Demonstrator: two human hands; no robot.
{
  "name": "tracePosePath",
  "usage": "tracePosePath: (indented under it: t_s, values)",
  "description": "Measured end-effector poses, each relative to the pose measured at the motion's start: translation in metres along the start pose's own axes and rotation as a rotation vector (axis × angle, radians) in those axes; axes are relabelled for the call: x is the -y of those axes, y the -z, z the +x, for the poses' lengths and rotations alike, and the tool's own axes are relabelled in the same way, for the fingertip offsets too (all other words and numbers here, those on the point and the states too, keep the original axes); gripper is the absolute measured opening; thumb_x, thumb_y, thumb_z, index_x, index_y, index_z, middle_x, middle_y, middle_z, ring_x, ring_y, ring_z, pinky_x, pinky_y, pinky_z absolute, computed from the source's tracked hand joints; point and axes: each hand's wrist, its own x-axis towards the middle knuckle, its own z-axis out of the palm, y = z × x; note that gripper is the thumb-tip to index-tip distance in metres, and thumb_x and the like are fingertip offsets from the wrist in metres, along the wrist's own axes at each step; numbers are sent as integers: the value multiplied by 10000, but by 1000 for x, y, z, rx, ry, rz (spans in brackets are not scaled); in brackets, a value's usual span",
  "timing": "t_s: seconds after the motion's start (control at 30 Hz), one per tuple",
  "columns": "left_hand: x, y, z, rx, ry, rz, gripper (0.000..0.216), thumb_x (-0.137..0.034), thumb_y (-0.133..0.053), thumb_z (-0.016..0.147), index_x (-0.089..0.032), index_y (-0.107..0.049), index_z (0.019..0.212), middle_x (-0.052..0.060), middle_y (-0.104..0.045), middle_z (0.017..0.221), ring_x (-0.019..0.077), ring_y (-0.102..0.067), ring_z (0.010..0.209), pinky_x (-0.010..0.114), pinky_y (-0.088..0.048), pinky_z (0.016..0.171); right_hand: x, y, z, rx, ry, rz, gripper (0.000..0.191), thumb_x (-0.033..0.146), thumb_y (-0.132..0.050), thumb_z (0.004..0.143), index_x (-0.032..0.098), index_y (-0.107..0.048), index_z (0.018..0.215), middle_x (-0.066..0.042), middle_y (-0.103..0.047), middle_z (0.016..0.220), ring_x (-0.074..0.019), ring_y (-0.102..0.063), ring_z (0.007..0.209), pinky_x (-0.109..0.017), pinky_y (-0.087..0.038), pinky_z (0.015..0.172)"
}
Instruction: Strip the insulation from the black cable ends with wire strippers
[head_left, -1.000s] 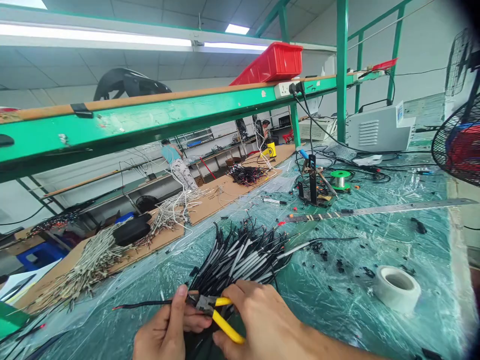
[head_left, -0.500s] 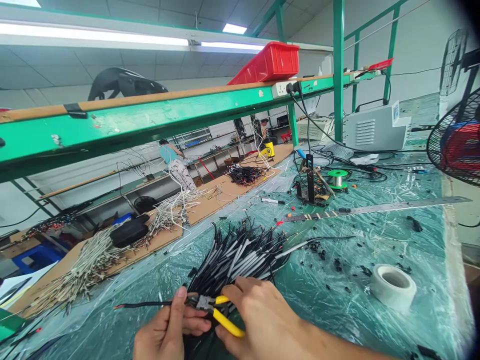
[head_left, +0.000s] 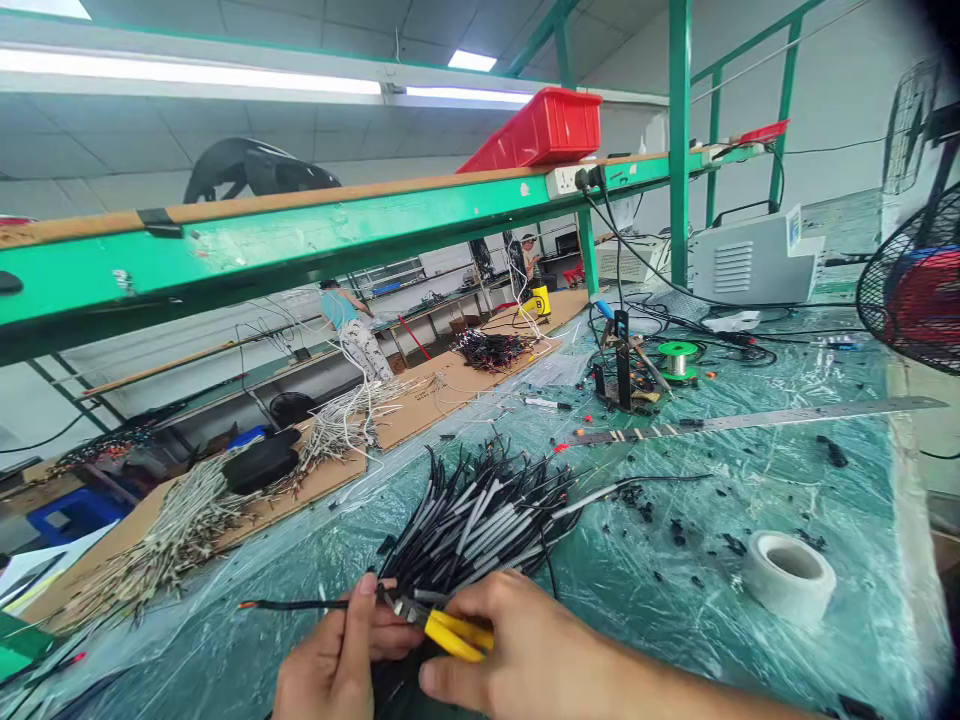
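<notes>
My left hand (head_left: 337,660) pinches a thin black cable (head_left: 300,605) whose bare red-tipped end points left. My right hand (head_left: 525,650) grips yellow-handled wire strippers (head_left: 442,625), and their jaws sit on the cable just right of my left thumb. Behind both hands a bundle of black and grey cables (head_left: 480,510) fans out across the plastic-covered green table (head_left: 720,600).
A white tape roll (head_left: 789,575) lies at right, and a long steel ruler (head_left: 750,420) beyond it. A solder stand (head_left: 622,375), green solder spool (head_left: 677,358) and white box (head_left: 754,260) stand at the back. Grey wire piles lie on cardboard (head_left: 420,410) at left. A fan (head_left: 911,285) is at the right edge. People stand far off.
The stripper handles have squeezed together in my right hand, and both hands have shifted slightly right and down. The cable's red tip has moved a little right.
</notes>
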Motion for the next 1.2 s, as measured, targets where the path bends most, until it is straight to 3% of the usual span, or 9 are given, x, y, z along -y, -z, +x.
tracePosePath:
  t_s: [0.1, 0.2, 0.33, 0.43, 0.53, 0.63, 0.77, 1.03, 1.2]
  values:
    - [2, -4, -1, -14, -100, 18, 552, -751, -594, 626, -210, -699, 596, 77, -749, 560, 269, -725, 540, 310, -608, 559, 3, -3, -3, -210, 39, -221, 270, 413, -616, 731, 196, -649, 889, -45, -679, 841, -194, -597, 736, -260, -385, 620]
    - [0, -13, -3, -150, -185, 13, 554, -755, -539, 680, -231, -687, 579, 54, -717, 483, 272, -720, 512, 313, -601, 503, 3, -3, -4, -249, 53, -263, 233, 388, -603, 727, 205, -632, 869, -43, -666, 826, -193, -584, 715, -267, -371, 605]
    - [-10, -21, -4, -276, -247, 38, 625, -792, -459, 706, -224, -708, 624, 37, -669, 402, 276, -707, 473, 327, -594, 472, -2, -1, 1, -134, 47, 9, 291, 463, -619, 725, 200, -537, 631, 44, -466, 531, -98, -383, 479, -230, -277, 471]
    - [-14, -20, -3, -291, -258, 50, 646, -806, -468, 687, -211, -715, 635, 38, -663, 394, 277, -702, 462, 337, -596, 476, -5, -1, 8, 96, -67, 379, 283, 451, -596, 739, 196, -527, 639, 43, -478, 538, -83, -378, 419, -204, -299, 405]
    - [-10, -14, -2, -246, -221, 1, 626, -795, -513, 664, -202, -711, 622, 46, -681, 424, 283, -706, 476, 352, -603, 493, -7, -4, 15, 316, -149, 709, 240, 419, -579, 741, 180, -595, 730, 19, -561, 576, -83, -427, 366, -194, -352, 362]
    - [-3, -7, -1, -99, -100, -48, 573, -753, -597, 633, -191, -707, 617, 69, -731, 523, 289, -724, 537, 362, -614, 551, -9, -6, 17, 329, -126, 792, 273, 433, -604, 736, 164, -641, 770, 19, -566, 551, -73, -424, 354, -174, -338, 348]
    - [-1, 0, -1, -27, 44, 26, 531, -720, -633, 625, -195, -712, 637, 73, -764, 618, 272, -734, 616, 315, -601, 620, -9, -7, 12, 276, -92, 694, 313, 452, -619, 754, 156, -610, 651, 15, -552, 543, -64, -408, 381, -174, -307, 361]
    - [-12, 1, -5, 15, 38, 34, 516, -730, -618, 609, -220, -687, 566, 53, -728, 547, 241, -682, 524, 304, -561, 558, -1, 0, 7, 319, -133, 661, 372, 511, -586, 754, 155, -685, 799, 11, -558, 593, -78, -428, 445, -192, -304, 410]
    - [-18, -4, -6, -80, 91, -9, 602, -807, -621, 450, -209, -670, 492, 67, -692, 475, 249, -666, 485, 321, -556, 548, 4, -2, -3, -84, 14, -6, 292, 480, -629, 723, 194, -632, 779, 13, -578, 641, -131, -494, 551, -240, -345, 509]
